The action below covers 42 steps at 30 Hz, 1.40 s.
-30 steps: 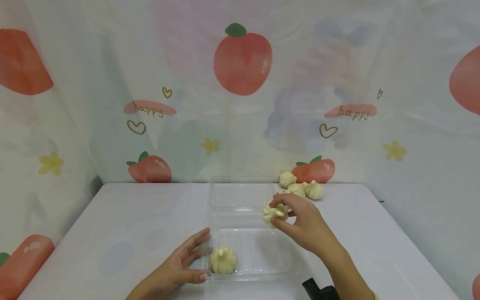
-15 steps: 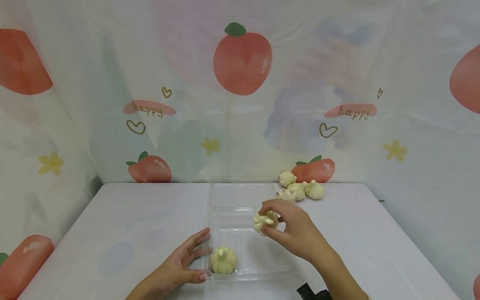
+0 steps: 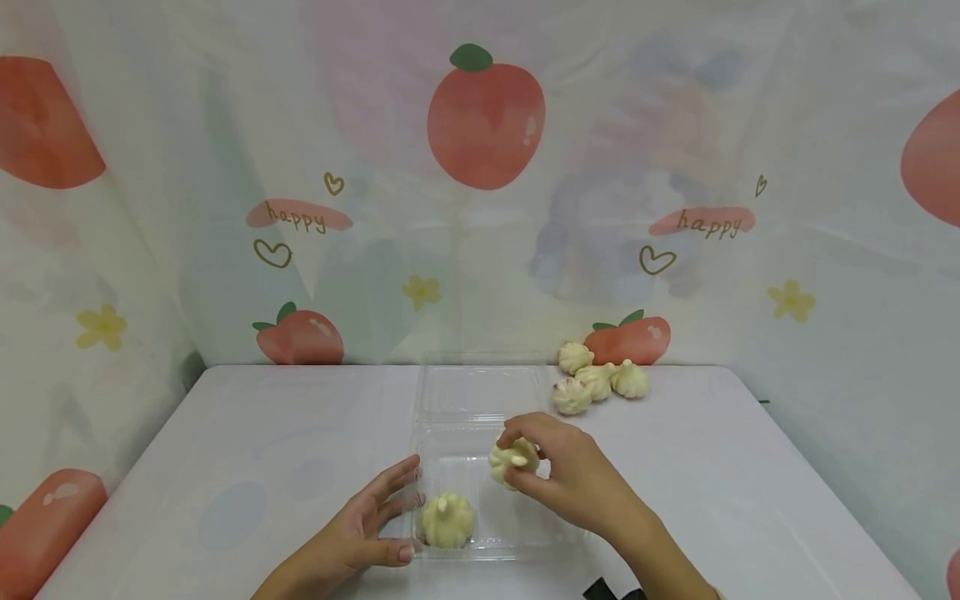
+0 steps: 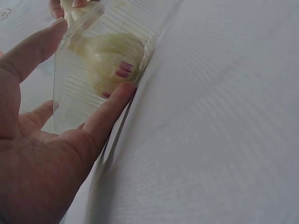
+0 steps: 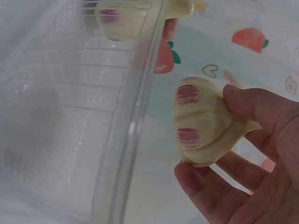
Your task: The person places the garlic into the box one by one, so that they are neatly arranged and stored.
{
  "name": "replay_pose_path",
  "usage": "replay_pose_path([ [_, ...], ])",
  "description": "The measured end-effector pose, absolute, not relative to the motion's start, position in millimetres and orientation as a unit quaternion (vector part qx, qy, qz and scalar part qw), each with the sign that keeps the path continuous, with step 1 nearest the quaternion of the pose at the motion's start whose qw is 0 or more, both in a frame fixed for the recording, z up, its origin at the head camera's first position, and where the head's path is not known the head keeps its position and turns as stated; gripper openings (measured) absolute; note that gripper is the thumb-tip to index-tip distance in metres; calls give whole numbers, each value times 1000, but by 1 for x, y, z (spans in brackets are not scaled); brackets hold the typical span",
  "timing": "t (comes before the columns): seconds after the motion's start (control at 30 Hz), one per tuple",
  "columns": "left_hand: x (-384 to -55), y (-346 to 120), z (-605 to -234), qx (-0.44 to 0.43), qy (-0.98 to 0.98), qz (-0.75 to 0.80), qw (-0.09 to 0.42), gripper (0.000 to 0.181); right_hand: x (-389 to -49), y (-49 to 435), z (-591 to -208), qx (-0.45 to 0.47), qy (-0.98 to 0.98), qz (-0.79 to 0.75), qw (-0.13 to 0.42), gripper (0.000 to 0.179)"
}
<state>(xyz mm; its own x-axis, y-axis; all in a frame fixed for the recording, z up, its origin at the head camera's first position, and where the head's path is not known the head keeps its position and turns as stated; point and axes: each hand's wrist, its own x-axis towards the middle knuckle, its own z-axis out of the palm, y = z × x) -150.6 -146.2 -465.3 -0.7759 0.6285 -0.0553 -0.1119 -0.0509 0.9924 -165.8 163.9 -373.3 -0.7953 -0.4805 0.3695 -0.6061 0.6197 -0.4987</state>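
Observation:
A clear plastic box [image 3: 517, 552] stands on the table, its lid [image 3: 480, 393] folded back behind it. In its front left corner sits a garlic bulb [image 3: 447, 522], stem up. My left hand [image 3: 360, 527] touches the box's left side with fingers spread and fairly straight; the left wrist view shows fingertips on the clear wall beside that bulb [image 4: 114, 60]. Above the box, my right hand [image 3: 573, 471] pinches a second garlic bulb [image 3: 501, 461] between thumb and fingers. Purple streaks mark this held bulb [image 5: 198, 119] in the right wrist view, where it is apart from the box wall.
Several more garlic bulbs [image 3: 596, 382] lie grouped at the table's back edge, right of the lid. A printed cloth [image 3: 480, 275] hangs behind the white table [image 3: 750, 492]. Part of a black object [image 3: 603, 590] shows at the bottom edge by the right forearm.
My right hand has carried its garlic bulb leftward and toward me, further over the box, uncovering a bulb in the back group. My left hand, the box and the bulb inside stay put.

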Motion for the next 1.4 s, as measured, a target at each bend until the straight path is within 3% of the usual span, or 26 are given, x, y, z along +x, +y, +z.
replay_pose_path([
  [0.5,-150,-145,-462,193,632,699,274,93,-164,153,-386,324,-901,281,68,28],
  [1.4,-151,-146,-467,200,632,699,269,94,-166,146,-403,336,-907,244,-69,24],
])
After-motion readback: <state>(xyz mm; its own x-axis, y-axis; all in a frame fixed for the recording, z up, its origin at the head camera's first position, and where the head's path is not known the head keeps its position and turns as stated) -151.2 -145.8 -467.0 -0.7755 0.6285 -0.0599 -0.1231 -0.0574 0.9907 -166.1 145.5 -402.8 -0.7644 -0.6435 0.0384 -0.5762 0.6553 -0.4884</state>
